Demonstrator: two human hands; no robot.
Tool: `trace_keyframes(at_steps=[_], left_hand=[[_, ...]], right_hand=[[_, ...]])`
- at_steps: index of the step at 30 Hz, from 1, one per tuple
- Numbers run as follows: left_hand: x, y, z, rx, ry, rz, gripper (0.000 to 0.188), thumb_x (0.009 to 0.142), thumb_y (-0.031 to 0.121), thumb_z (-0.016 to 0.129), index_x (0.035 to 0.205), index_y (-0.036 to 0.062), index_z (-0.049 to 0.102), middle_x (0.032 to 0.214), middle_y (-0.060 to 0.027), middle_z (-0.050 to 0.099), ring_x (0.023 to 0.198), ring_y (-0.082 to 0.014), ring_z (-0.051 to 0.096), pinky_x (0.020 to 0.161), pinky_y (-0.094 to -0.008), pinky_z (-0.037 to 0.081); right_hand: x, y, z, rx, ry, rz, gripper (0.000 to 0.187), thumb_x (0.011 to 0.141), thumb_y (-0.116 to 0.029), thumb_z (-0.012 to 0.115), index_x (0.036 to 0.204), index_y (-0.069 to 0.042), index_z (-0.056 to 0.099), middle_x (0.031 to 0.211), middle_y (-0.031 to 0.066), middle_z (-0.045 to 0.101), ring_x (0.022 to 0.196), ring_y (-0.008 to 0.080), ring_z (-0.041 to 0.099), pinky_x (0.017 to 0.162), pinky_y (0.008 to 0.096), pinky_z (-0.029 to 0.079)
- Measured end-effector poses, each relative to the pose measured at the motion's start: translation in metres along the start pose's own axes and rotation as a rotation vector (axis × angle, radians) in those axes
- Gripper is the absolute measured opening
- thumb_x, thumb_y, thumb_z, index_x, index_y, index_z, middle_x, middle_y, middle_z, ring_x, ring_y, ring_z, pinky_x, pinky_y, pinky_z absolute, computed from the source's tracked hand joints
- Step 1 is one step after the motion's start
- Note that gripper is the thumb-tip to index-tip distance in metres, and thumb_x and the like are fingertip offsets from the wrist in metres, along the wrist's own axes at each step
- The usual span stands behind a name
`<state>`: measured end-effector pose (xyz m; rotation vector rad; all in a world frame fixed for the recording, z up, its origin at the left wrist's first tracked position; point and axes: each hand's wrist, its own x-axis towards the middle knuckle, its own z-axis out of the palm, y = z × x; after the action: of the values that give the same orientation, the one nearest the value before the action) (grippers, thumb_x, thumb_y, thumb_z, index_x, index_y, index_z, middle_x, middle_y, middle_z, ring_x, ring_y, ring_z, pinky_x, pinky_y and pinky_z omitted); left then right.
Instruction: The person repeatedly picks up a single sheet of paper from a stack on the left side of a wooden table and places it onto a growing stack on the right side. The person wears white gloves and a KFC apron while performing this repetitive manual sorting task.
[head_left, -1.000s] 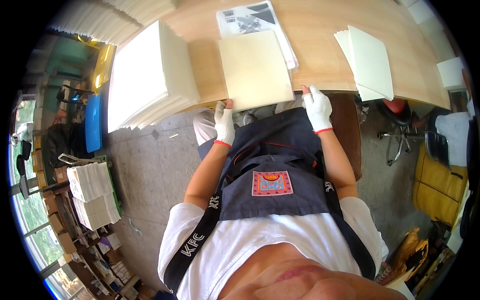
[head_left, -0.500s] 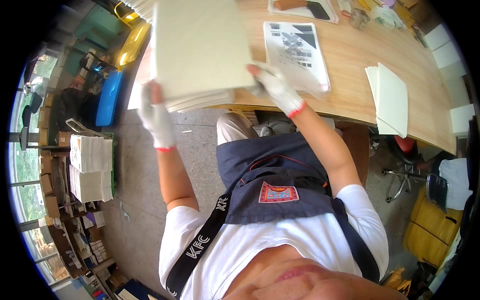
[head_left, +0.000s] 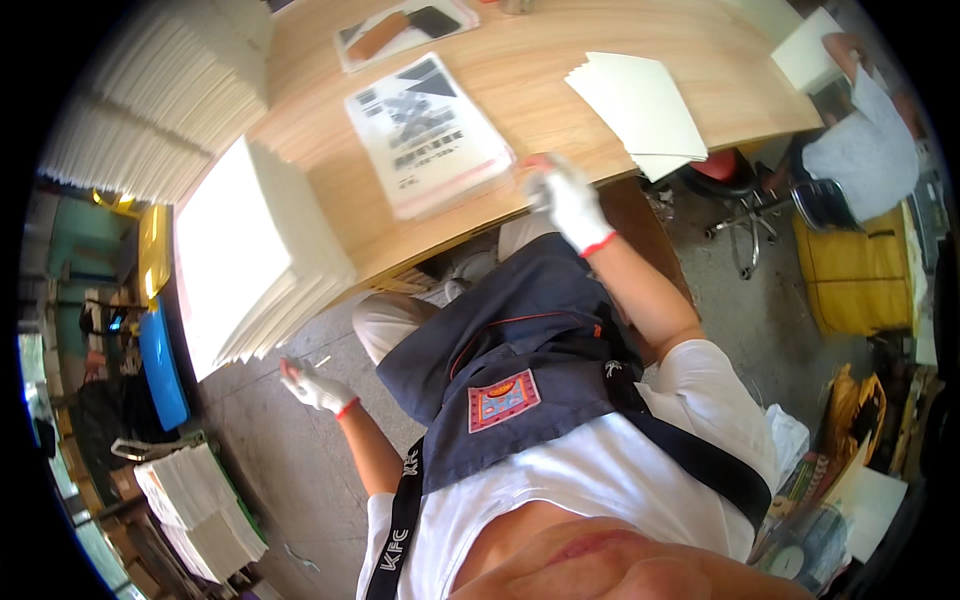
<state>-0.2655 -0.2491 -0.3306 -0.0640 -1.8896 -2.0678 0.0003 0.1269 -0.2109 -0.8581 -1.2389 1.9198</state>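
My left hand (head_left: 318,388), in a white knit glove with a red cuff and bare fingertips, is beside the front corner of a tall stack of pale sheets (head_left: 225,240) at the table's left edge. Its fingers are apart and hold nothing. My right hand (head_left: 568,202), gloved the same way, hovers by the table's front edge with its fingers loosely bent and apart, nothing visible in them. Nearest to it lies a pile of printed sheets (head_left: 430,140) in black and white. Farther right, a fanned pile of pale sheets (head_left: 640,110) overhangs the edge.
Taller paper stacks (head_left: 165,90) rise at the far left of the wooden table (head_left: 530,100). A brown-and-black tool (head_left: 400,30) lies on sheets at the back. At right another person (head_left: 860,140) sits with a white sheet, near a wheeled chair (head_left: 740,215) and a yellow bag (head_left: 855,270).
Both hands have let go of the pale sheets they held over the left stack. My left hand has come down beside the stack, and my view has swung right.
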Motion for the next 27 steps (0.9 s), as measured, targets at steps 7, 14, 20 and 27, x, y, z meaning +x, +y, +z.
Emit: trace_keyframes(at_steps=[7, 14, 20, 27], left_hand=[[-0.119, 0.021, 0.071, 0.045, -0.56, -0.085, 0.025, 0.09, 0.005, 0.041, 0.106, -0.0019, 0.059, 0.107, -0.0127, 0.06, 0.104, -0.0238, 0.055, 0.091, -0.0343, 0.042], [-0.129, 0.09, 0.142, 0.181, -0.996, 0.583, 0.014, 0.079, 0.003, 0.057, 0.091, 0.0043, 0.064, 0.101, -0.0118, 0.063, 0.097, -0.0297, 0.057, 0.085, -0.0366, 0.044], [-0.103, 0.12, 0.222, 0.475, -1.124, 1.033, 0.029, 0.073, 0.012, 0.062, 0.102, 0.0112, 0.06, 0.112, -0.0077, 0.056, 0.105, -0.0285, 0.05, 0.09, -0.0428, 0.038], [-0.08, 0.075, 0.266, 0.68, -1.127, 1.217, 0.034, 0.075, 0.03, 0.061, 0.104, 0.0135, 0.059, 0.108, -0.0053, 0.054, 0.101, -0.0243, 0.048, 0.083, -0.038, 0.037]], right_hand=[[0.015, -0.028, -0.168, 0.278, 0.354, 0.328, 0.024, 0.093, -0.024, 0.041, 0.103, -0.003, 0.046, 0.084, 0.0183, 0.061, 0.05, 0.013, 0.051, 0.037, 0.0204, 0.043], [0.044, -0.021, -0.19, 0.413, 0.325, 0.346, 0.029, 0.095, -0.03, 0.039, 0.104, -0.003, 0.046, 0.085, 0.0155, 0.061, 0.05, 0.014, 0.053, 0.038, 0.0202, 0.045], [0.057, -0.017, -0.228, 0.645, 0.325, 0.219, 0.016, 0.092, -0.019, 0.05, 0.081, -0.008, 0.051, 0.056, -0.0001, 0.047, 0.04, 0.0079, 0.042, 0.032, 0.0185, 0.035], [-0.012, -0.005, -0.234, 0.379, 0.194, 0.371, 0.025, 0.089, -0.033, 0.054, 0.085, -0.009, 0.057, 0.062, 0.0017, 0.058, 0.045, 0.0118, 0.052, 0.037, 0.0217, 0.044]])
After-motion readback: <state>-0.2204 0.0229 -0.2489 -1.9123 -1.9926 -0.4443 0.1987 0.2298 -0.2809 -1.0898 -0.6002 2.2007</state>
